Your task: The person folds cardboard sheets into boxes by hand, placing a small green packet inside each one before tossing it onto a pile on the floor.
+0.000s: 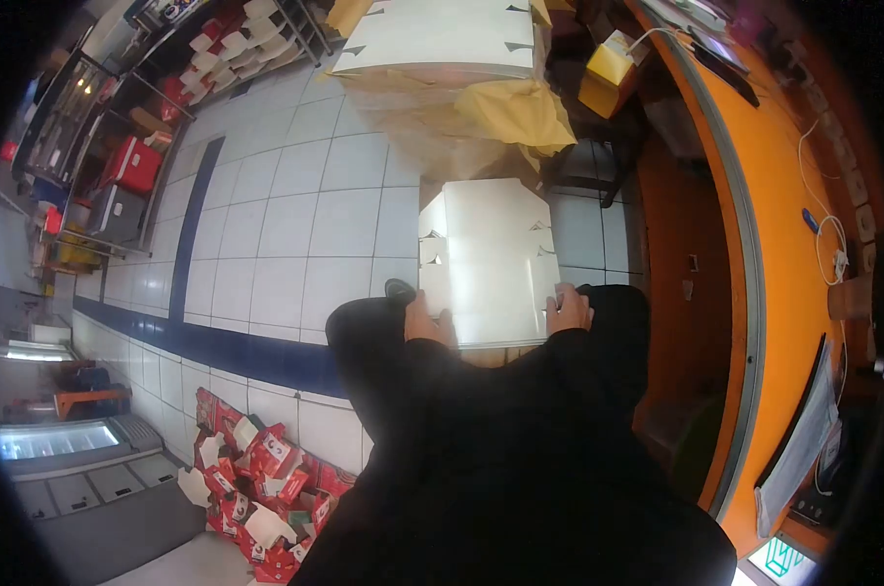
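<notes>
A flat white cardboard box blank (pixel 495 259) with slotted tabs and cut corners lies across my lap. My left hand (pixel 428 320) is closed on its near left edge, the thumb on top. At the near right edge my right hand (pixel 569 310) grips the same blank, fingers partly out of sight underneath. Beyond it, a stack of similar white blanks (pixel 442 37) rests on torn brown wrapping paper (pixel 515 112).
An orange counter (pixel 754 195) runs along the right, with a yellow box (pixel 606 73) near its edge. Folded red and white boxes (pixel 266 488) lie heaped on the lower left. Metal shelving holds a red cooler (pixel 134 163) at the upper left. White tiles (pixel 276 215) cover the floor.
</notes>
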Demonstrator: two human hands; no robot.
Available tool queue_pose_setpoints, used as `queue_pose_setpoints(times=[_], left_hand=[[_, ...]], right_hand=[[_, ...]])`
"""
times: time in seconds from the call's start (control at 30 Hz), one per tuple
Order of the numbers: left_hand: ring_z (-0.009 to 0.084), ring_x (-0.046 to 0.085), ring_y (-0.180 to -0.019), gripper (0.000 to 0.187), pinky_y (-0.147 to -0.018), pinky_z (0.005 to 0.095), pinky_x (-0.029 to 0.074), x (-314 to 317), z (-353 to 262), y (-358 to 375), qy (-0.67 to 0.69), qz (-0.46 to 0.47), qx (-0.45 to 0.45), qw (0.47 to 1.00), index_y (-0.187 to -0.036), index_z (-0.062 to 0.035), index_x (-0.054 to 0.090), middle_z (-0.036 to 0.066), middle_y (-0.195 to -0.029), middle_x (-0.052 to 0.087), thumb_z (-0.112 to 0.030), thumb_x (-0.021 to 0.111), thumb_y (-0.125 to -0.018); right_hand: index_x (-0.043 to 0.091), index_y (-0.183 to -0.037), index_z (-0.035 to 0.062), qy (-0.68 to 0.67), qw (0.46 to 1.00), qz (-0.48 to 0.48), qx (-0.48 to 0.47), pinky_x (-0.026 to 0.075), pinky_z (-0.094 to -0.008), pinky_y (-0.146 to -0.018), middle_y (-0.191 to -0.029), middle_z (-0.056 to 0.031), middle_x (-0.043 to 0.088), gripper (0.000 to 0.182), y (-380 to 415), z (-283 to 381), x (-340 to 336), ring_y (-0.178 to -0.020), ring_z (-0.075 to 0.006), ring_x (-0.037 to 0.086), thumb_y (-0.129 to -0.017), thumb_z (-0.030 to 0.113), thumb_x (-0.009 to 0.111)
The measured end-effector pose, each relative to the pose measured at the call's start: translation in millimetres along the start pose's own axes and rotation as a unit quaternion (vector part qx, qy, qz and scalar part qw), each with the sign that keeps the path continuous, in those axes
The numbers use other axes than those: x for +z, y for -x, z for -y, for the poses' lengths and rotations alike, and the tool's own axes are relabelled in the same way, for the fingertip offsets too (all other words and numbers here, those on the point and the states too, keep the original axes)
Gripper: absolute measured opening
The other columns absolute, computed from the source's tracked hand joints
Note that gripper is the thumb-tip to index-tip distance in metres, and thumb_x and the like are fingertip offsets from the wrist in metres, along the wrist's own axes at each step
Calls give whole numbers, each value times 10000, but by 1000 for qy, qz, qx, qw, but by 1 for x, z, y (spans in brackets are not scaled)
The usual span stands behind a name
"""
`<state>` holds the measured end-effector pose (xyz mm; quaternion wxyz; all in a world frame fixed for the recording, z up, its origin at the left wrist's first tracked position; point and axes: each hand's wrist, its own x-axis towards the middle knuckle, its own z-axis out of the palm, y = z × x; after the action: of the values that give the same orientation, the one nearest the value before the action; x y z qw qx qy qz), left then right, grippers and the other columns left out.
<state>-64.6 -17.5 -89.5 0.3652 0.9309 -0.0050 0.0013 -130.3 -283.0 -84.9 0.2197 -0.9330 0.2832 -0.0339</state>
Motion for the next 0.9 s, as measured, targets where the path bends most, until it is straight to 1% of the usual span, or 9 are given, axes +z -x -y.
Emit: queue_pose_setpoints(times=[0.07,0.13,0.17,0.27,0.37,0.43,0.57,0.8,0.9], left_hand=[[322,537,-1126,616,-970,400,428,6,8,0,-4,-19,24,1000,-1290,27,458,222,-1231,519,-196,717,-778],[299,592,-1031,625,-908,376,472,5,12,-6,18,-32,52,998,-1296,23,452,193,-1157,579,-159,730,-766],[299,592,-1031,625,-908,376,472,3,10,-7,19,-32,53,998,-1296,23,452,193,-1157,579,-159,730,-766],[266,638,-901,617,-821,345,512,-8,-3,-10,182,-2,-59,981,-1296,9,457,151,-1041,641,-139,735,-765],[296,673,-882,584,-817,385,512,-25,-23,-11,199,14,-108,974,-1257,-125,528,128,-1049,681,-171,732,-712],[297,674,-857,635,-786,368,524,-20,-20,-7,134,19,-68,989,-1303,-92,487,147,-1016,681,-164,739,-724],[359,621,-933,673,-832,389,505,-12,-29,2,-55,121,-6,991,-1381,-109,436,197,-1058,621,-158,676,-754],[330,483,-1084,638,-885,473,387,-8,-53,8,-260,202,75,941,-1349,-141,496,160,-1208,470,-311,610,-745],[323,494,-1070,529,-890,481,375,-5,-61,9,-256,25,169,951,-1246,-112,578,152,-1169,497,-295,628,-751]], right_hand=[[549,-1155,78,-16,1000,16,-4,494,-392,-735,-875,-105,630,324,-3,-3,3,-973,-272,587,-864,196,628],[550,-1096,46,-290,954,1,72,486,-370,-652,-794,-115,624,255,-5,-7,9,-787,-237,624,-887,183,600],[550,-1096,46,-290,954,0,72,486,-370,-652,-794,-115,624,255,-7,-11,13,-787,-237,624,-887,183,600],[543,-1107,19,-514,849,41,118,479,-359,-600,-771,-129,618,244,-8,-8,5,-639,-214,605,-923,178,548],[525,-1184,12,-388,912,66,117,503,-369,-685,-835,-163,646,308,0,9,-11,-749,-271,644,-944,205,520],[488,-1278,32,-235,971,49,6,502,-389,-809,-1027,-193,648,405,7,19,-15,-932,-332,643,-945,258,527],[472,-1326,75,-92,982,118,-114,461,-424,-935,-1341,-138,505,482,23,40,-24,-1181,-325,529,-933,345,538],[448,-1361,141,108,970,155,-151,518,-425,-838,-1349,-58,464,512,25,52,-18,-1055,-302,560,-900,325,573],[516,-1292,159,38,983,122,-133,493,-411,-883,-1323,-49,501,438,28,47,-18,-1072,-304,564,-868,251,577]])
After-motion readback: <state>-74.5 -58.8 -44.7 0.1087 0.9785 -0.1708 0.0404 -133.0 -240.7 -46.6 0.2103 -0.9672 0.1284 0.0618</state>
